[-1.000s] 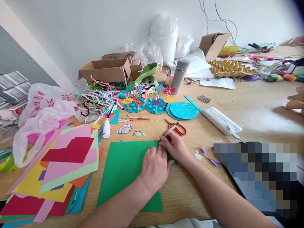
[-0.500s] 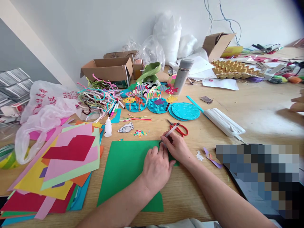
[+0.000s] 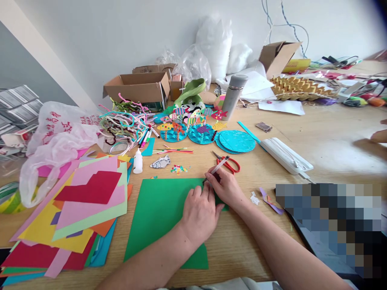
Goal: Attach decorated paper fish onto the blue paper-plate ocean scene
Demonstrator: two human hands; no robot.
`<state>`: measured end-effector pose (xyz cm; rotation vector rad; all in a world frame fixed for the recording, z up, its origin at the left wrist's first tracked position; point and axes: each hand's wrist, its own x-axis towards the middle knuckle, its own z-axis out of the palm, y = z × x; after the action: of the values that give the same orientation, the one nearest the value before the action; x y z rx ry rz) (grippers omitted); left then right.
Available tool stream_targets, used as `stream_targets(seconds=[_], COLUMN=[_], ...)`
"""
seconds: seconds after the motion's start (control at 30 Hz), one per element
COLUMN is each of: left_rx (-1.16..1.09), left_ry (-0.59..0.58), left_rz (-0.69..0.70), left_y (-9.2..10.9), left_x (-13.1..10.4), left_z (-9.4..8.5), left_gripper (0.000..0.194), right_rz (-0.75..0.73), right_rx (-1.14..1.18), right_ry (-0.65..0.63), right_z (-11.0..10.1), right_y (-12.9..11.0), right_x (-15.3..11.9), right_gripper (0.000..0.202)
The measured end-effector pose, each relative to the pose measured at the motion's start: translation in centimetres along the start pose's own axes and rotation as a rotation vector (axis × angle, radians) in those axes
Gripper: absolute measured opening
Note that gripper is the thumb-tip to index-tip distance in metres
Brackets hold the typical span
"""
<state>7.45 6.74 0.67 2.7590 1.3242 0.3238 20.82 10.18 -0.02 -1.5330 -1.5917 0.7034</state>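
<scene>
A sheet of green paper (image 3: 160, 213) lies on the table in front of me. My left hand (image 3: 200, 211) rests on its right part with the fingers stretched out, pressing it down. In my right hand (image 3: 226, 187) is a pen (image 3: 221, 164), its tip near the paper's upper right edge, close to my left fingertips. What lies under those fingertips is hidden. Just beyond my right hand are red-handled scissors (image 3: 231, 165). A cut-out paper fish (image 3: 161, 162) and a scatter of small coloured paper bits (image 3: 179, 169) lie past the sheet's far edge.
Coloured paper sheets (image 3: 90, 173) pile up at left, near a white glue bottle (image 3: 138, 162). Blue discs (image 3: 237, 141) and fish decorations (image 3: 190, 121) stand ahead, with a grey flask (image 3: 234, 96) behind. A white power bank (image 3: 286, 155) lies right. Another person's hand (image 3: 379, 136) shows at the right edge.
The view has shifted very slightly. My hands and the pen keep almost the same place on the green paper. The other person's hand at the right edge has moved a little.
</scene>
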Motion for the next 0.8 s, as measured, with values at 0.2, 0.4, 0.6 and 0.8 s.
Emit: stream_targets(seconds=[0.2,0.4,0.6,0.8], left_rx=[0.005,0.021,0.023,0.016], left_ry=[0.007,0.029,0.026,0.039], left_rz=[0.004,0.009,0.013,0.017], left_y=[0.02,-0.01,-0.03,-0.13], left_x=[-0.03,-0.03,-0.03,0.09], left_z=[-0.04,0.03,0.01,-0.18], left_gripper=[0.050,0.050,0.049,0.046], right_rz=[-0.015,0.013,0.014,-0.001], right_rx=[-0.014,-0.033,-0.054,-0.079], right_ry=[0.003,0.029,0.072,0.102], right_z=[-0.03,-0.06,-0.11,-0.12], right_y=[0.02,0.11,0.46,0.62], right_x=[0.01,0.09,0.18,0.23], right_gripper=[0.018,0.020,0.021,0.020])
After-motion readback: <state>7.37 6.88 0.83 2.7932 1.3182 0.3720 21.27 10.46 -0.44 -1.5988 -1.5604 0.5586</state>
